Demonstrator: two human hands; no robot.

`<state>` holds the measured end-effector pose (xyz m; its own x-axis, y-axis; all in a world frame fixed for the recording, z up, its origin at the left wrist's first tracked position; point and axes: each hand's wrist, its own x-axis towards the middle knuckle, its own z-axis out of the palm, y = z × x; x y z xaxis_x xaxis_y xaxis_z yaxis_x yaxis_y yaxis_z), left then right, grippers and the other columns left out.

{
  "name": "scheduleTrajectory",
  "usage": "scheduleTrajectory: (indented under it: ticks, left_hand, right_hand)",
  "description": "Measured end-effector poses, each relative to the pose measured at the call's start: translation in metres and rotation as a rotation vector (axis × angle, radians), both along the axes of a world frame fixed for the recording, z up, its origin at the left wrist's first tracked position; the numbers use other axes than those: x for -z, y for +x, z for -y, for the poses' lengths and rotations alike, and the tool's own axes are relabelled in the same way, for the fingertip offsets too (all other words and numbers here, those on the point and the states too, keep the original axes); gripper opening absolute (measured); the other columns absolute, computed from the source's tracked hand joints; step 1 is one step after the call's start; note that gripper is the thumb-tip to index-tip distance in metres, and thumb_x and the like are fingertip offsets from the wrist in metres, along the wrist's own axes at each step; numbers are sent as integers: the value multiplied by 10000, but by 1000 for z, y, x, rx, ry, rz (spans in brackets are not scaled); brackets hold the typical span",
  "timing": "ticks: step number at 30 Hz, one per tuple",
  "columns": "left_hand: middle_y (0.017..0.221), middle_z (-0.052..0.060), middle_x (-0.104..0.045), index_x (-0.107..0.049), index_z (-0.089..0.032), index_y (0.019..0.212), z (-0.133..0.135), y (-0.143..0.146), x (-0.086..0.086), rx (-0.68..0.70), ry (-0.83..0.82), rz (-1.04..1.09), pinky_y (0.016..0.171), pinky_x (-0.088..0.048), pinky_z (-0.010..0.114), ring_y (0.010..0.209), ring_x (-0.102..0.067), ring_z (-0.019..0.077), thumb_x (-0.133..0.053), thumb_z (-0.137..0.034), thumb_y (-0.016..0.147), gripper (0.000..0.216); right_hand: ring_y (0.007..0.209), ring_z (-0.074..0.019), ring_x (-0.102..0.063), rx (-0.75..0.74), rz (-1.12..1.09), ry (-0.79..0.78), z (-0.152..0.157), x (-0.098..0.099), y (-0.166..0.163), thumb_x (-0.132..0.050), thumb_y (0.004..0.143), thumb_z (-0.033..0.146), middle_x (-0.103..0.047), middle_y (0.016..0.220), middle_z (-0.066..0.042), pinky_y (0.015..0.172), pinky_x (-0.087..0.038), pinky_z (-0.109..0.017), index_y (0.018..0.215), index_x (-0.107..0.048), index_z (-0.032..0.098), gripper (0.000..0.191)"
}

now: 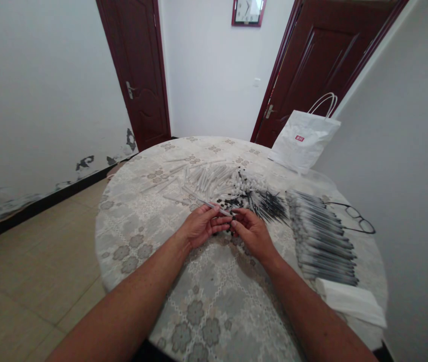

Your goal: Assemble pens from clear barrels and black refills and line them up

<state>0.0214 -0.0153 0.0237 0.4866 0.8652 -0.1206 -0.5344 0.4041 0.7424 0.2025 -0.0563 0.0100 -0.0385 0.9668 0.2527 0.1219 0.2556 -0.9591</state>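
Note:
A slim translucent pen barrel [224, 212] lies across the fingers of my left hand [202, 225], held near the middle of the table. At the barrel's right end, my right hand [253, 234] closes its thumb and fingers together; a tiny dark piece seems to be there, too small to name. Just beyond both hands lies a loose pile of clear pen barrels [209, 178]. Right of it are small white and black parts [242, 186] and a heap of thin black-ended refills [270, 205].
Several rows of assembled-looking pens [323, 236] lie stacked at the right, beside eyeglasses [360, 221]. A folded white cloth or paper [351, 301] rests near the right edge. A white paper bag [306, 138] stands at the back right of the round patterned tablecloth [131, 221].

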Motion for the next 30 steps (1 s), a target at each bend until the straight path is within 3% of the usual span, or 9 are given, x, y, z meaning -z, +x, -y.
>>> scheduleTrajectory:
  ticks: [9,16,21,30]
  left_hand:
    - [938,102,-732,-560,-157,986,-2,0,2,-38,-26,-14,739,-616,332,835,-744,211,-725,-227,848,226]
    - [918,99,-736,-572,-155,975,-1,1,1,-51,-25,-18,756,-613,341,833,-742,210,-750,-217,822,243]
    - [932,103,-740,-582,-153,969,0,1,1,-31,-10,-21,758,-611,332,838,-741,206,-754,-216,819,236]
    - [914,106,-748,-587,-144,958,1,3,0,-71,15,-35,785,-611,360,805,-742,203,-764,-213,807,242]
  right_hand:
    - [604,-152,-627,157,15,-25,1,-7,-1,-724,794,434,-704,772,-19,528,-520,-256,953,-678,198,288]
    - [638,-170,-669,121,-127,-108,0,-8,-2,-752,766,429,-722,783,-23,579,-571,-291,1014,-690,191,349]
    - [586,-163,-661,163,-79,-98,2,-11,-2,-765,753,444,-715,735,-18,544,-563,-279,932,-684,192,319]
    - [682,-185,-693,84,-116,-121,1,-5,-4,-743,780,431,-737,823,-43,626,-607,-312,997,-699,194,325]
